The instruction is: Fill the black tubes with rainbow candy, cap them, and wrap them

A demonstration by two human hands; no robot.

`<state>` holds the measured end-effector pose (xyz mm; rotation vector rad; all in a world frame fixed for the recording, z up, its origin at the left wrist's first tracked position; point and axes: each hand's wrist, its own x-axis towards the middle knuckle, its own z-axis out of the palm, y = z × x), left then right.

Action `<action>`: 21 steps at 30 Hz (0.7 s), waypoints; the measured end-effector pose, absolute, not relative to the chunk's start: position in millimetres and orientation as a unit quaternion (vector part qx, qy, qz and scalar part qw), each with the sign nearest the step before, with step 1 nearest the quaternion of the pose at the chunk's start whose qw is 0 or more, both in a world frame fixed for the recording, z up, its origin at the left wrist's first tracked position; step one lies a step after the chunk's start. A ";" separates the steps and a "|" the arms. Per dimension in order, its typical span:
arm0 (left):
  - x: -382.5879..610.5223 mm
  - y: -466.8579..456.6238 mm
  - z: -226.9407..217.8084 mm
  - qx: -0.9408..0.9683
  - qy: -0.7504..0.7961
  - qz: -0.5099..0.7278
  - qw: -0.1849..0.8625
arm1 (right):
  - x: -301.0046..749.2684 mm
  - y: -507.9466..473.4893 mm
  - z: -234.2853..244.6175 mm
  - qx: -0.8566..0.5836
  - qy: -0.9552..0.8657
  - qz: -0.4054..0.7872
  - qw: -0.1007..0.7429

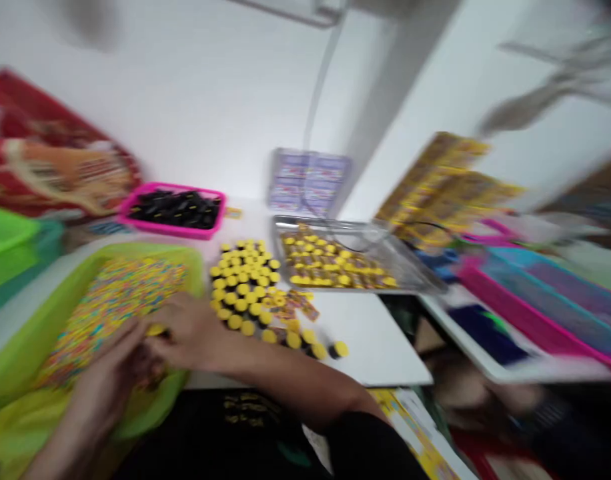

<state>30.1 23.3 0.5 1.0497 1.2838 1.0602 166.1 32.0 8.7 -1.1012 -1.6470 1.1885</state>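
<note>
right, findings as follows: the right hand (185,330) sits over the near right rim of the lime-green tray (150,252), its fingers pinching a small yellow-capped piece (155,330) (blur hides its exact form). the left hand (105,373) lies just beside it, fingers curled over the tray's multicoloured small pieces (115,313); whether they grip anything, i cannot tell. a heap of black pots with yellow caps (240,287) stands on the white tabletop (375,347), just past the tray's right rim. more yellow-capped pots (335,263) lie in a steel tray (415,280) near the back edge, and black items (175,208) fill a pink tray (170,230) at the back left.
</note>
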 end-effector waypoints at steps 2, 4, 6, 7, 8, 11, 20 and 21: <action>2.7 15.1 -1.0 0.425 0.525 0.463 0.574 | 171.7 55.1 13.2 -0.399 -0.756 0.309 0.416; -10.8 16.3 -2.0 0.433 0.514 0.481 0.564 | 190.7 90.9 17.1 -0.438 -0.756 0.212 0.437; -17.2 21.5 -3.9 0.430 0.526 0.494 0.542 | 212.0 132.0 18.0 -0.522 -0.733 0.144 0.413; -18.9 23.8 -5.3 0.424 0.529 0.496 0.542 | 221.0 151.8 16.7 -0.571 -0.721 0.108 0.378; -20.1 25.4 -6.9 0.419 0.528 0.492 0.550 | 228.1 170.0 14.0 -0.604 -0.724 0.080 0.325; -22.2 26.6 -10.7 0.427 0.519 0.464 0.577 | 236.6 211.2 -2.2 -0.627 -0.745 0.055 0.220; -28.2 23.4 -3.6 0.385 0.537 0.507 0.553 | 235.4 230.9 -34.4 -0.584 -0.794 0.087 0.148; -30.7 24.1 -1.9 0.398 0.537 0.499 0.551 | 237.9 229.8 -31.9 -0.587 -0.790 0.082 0.156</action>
